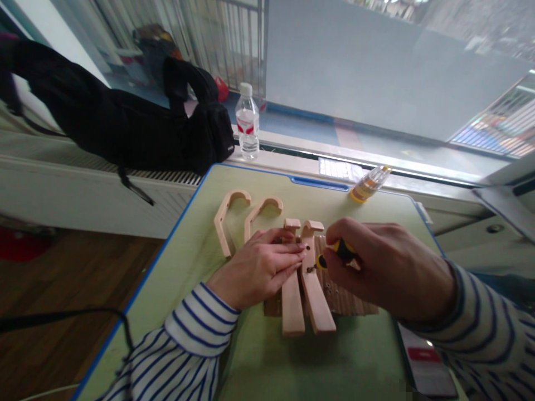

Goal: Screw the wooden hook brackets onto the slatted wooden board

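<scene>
My right hand (368, 262) is closed around a screwdriver (345, 250) with a yellow and black handle. Its tip end points left to a screw hole in a pale wooden hook (317, 309). My left hand (263, 264) lies with fingers stretched flat over a second wooden hook (292, 312), fingertips touching the first one by its upper hole. Both hooks rest side by side on a brown ridged board (351, 301), partly hidden under my hands. Two more wooden hooks, one at the left (223, 223) and one beside it (263, 209), lie on the table beyond my left hand.
The green table (175, 278) has a blue edge. A clear bottle with a yellow base (370, 184) is at its far right. A water bottle (248, 125) and a black bag (137, 122) are by the window. A phone (428, 362) lies near my right forearm.
</scene>
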`<state>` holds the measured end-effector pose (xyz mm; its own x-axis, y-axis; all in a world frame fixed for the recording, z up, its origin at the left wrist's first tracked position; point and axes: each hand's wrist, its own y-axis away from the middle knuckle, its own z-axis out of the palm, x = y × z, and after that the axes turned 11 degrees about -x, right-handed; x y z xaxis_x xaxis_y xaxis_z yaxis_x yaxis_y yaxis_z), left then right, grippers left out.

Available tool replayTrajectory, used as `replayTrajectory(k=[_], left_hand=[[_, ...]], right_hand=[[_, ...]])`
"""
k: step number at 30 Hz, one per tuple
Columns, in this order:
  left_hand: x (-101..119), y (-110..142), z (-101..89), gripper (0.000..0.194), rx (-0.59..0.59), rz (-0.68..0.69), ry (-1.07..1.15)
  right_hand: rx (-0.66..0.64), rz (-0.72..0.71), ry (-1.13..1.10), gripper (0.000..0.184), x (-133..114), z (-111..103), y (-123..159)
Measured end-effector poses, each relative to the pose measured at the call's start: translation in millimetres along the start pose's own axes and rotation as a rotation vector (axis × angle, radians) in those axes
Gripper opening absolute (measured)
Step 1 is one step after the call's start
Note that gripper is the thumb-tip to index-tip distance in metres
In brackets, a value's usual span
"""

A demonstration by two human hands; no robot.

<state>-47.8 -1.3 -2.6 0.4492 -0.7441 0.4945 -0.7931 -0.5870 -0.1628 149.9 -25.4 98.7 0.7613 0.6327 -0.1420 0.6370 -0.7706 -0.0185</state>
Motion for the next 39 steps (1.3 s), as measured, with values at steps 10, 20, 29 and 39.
replayTrajectory(k=[10, 20, 29, 39], left_hand=[[-1.4, -1.1, 1.5, 0.029, 0.033, 0.033, 0.039], [-3.1, -1.0, 3.9, 0.030, 0.026, 0.029, 0.040], [-2.2, -1.1, 3.2, 0.029, 0.019, 0.020, 0.042], [-3.0, -2.2, 3.3, 0.026, 0.036, 0.039, 0.026]], right_hand=[[0.006, -0.013, 0.005, 0.003, 2.1, 0.6, 1.7], [-0.030, -0.077, -0.013, 0.005, -1.8, -5.4, -1.7], [-0.019, -0.067, -0.039, 0.002, -0.1, -2.4, -0.8], [-0.028, -0.068, -0.012, 0.004, -2.8, -2.1, -1.6]])
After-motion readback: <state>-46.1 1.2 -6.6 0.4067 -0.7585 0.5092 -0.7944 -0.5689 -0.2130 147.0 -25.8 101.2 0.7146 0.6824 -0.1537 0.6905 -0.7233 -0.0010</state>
